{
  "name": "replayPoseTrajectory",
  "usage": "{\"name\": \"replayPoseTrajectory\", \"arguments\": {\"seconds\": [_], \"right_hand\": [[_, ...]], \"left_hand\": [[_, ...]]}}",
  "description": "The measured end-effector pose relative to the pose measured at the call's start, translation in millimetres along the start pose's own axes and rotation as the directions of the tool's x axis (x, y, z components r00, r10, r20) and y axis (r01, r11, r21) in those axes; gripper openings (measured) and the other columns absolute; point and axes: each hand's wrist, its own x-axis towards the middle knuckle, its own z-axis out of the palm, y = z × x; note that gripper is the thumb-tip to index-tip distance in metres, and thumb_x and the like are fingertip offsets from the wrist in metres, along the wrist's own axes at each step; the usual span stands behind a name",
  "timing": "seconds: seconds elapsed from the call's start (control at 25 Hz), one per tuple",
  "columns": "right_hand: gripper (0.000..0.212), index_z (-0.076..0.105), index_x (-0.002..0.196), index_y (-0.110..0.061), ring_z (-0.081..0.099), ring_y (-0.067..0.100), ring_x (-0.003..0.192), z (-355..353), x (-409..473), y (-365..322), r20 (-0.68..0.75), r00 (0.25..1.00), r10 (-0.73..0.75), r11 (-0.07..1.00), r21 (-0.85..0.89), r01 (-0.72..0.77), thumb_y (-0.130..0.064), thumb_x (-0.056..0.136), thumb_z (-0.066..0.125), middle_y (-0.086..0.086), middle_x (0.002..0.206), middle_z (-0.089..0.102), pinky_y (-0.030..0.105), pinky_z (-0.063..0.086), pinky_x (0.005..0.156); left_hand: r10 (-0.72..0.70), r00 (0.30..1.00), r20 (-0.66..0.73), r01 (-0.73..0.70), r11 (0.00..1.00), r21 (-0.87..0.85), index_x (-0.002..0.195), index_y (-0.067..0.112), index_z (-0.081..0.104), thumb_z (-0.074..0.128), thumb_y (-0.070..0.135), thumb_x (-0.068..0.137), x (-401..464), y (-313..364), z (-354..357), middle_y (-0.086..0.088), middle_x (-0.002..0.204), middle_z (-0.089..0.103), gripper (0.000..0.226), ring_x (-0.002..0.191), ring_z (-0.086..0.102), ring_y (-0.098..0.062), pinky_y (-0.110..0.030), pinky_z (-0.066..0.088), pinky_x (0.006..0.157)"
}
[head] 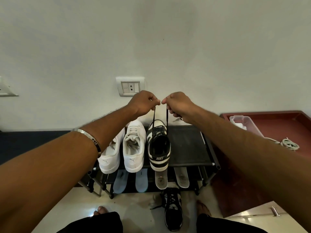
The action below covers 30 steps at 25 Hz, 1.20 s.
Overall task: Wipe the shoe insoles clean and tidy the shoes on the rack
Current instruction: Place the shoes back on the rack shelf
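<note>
A black-and-white sneaker (158, 147) stands on the top shelf of the black shoe rack (188, 145), heel toward me. Its two black lace ends are drawn straight up. My left hand (144, 102) pinches the left lace end and my right hand (177, 103) pinches the right one, the hands almost touching above the shoe. Two white sneakers (133, 147) sit to its left on the same shelf. On the lower shelf lie two blue insoles (141, 180) and two grey insoles (181, 178). The matching black-and-white sneaker (173, 211) lies on the floor between my feet.
The right half of the rack's top shelf holds nothing. A reddish-brown surface (276, 130) to the right carries a clear plastic container (244, 121) and a coiled cord (289, 144). A wall socket (130, 86) is behind my hands. A cabinet top with a metal handle (275, 211) is at lower right.
</note>
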Motion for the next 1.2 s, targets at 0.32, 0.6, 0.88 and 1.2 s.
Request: {"name": "replayPoseTrajectory", "arguments": {"seconds": [0.32,0.6,0.88,1.2], "right_hand": [[0.018,0.065,0.077,-0.012,0.054,0.015,0.059,-24,-15,-53,-0.06,0.979,-0.193,0.976,-0.117,0.185,-0.008,0.088,0.051,0.002,0.07,0.061,0.025,0.044,0.053],[0.012,0.07,0.074,-0.004,0.057,0.015,0.051,-28,-25,-70,-0.067,0.935,-0.347,0.924,-0.196,0.329,-0.011,0.082,0.063,0.002,0.059,0.066,0.024,0.042,0.045],[0.008,0.073,0.078,-0.011,0.065,0.006,0.063,-40,-28,-93,-0.221,0.819,-0.53,0.846,-0.202,0.494,-0.016,0.083,0.069,-0.011,0.069,0.068,0.02,0.049,0.057],[0.032,0.056,0.123,-0.014,0.058,0.017,0.063,7,-26,-20,-0.019,0.994,0.11,0.967,0.232,-0.103,-0.014,0.096,0.037,0.009,0.084,0.064,0.021,0.041,0.05]], "left_hand": [[0.028,1.0,0.007,-0.028,0.999,-0.047,0.108,0.018,0.074,0.065,0.02,0.094,-7,46,-23,-0.001,0.08,0.071,0.017,0.043,0.043,0.0,-0.021,0.03,0.047],[-0.016,0.995,0.103,0.027,0.994,-0.105,0.094,0.011,0.072,0.06,0.022,0.096,-17,61,-27,-0.004,0.085,0.067,0.017,0.055,0.033,-0.013,-0.02,0.022,0.043],[-0.087,0.996,0.01,0.088,0.989,-0.116,0.083,0.013,0.071,0.059,0.026,0.097,-9,57,-33,-0.004,0.085,0.069,0.022,0.053,0.038,-0.012,-0.021,0.026,0.043],[-0.036,0.996,-0.078,0.024,0.988,-0.151,0.098,0.003,0.073,0.064,0.017,0.093,2,70,-52,-0.007,0.087,0.073,0.018,0.053,0.041,-0.012,-0.015,0.031,0.04]]}}
